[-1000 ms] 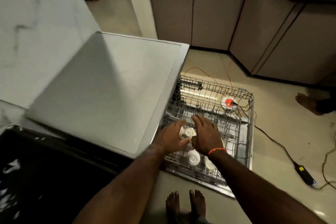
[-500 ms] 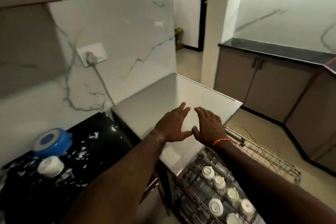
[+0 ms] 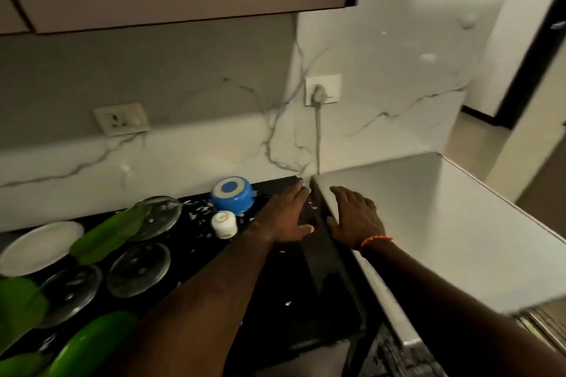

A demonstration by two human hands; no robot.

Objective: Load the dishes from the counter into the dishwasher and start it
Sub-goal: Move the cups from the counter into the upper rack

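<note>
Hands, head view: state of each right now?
Left hand: open, fingers straight, holding nothing, over the black counter.
Right hand: open, holding nothing, at the dishwasher top edge.

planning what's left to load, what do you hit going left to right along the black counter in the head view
white plate → clear glass plate → small white cup → blue bowl → left hand → right hand over the dishwasher top. The green items overlap the plates, so I left them out.
</note>
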